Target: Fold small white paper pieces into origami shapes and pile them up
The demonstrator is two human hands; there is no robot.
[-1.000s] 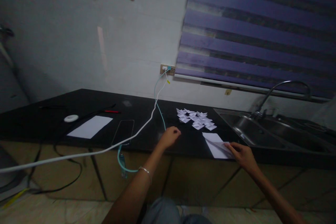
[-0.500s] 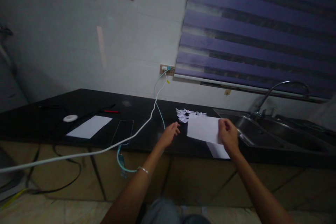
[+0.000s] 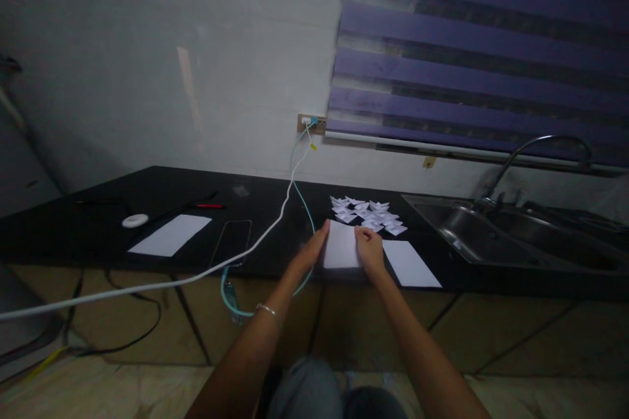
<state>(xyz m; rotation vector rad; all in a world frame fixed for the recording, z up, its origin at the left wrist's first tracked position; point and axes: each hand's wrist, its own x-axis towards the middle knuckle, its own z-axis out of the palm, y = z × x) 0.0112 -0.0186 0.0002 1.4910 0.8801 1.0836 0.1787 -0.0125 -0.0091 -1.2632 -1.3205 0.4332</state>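
A white sheet of paper [image 3: 341, 246] is held between my two hands at the counter's front edge. My left hand [image 3: 315, 247] grips its left edge, thumb and fingers closed on it. On the opposite edge, my right hand [image 3: 369, 249] pinches the sheet near its upper corner. Just beyond lie several small folded paper pieces [image 3: 373, 213] with pointed ends. To the right of my right hand, another white sheet [image 3: 411, 264] rests flat on the black counter [image 3: 275, 242].
A white cable [image 3: 265, 241] and a teal cable [image 3: 305, 203] run from the wall socket [image 3: 311, 124] across the counter. Left are a phone [image 3: 232, 243], white paper [image 3: 170, 235], a red pen [image 3: 210, 205] and a white round object [image 3: 134, 220]. A steel sink [image 3: 455, 236] with faucet stands right.
My right hand has moved left with the sheet, uncovering more folded pieces and the flat sheet. My left hand has closed on the left edge of the held sheet.
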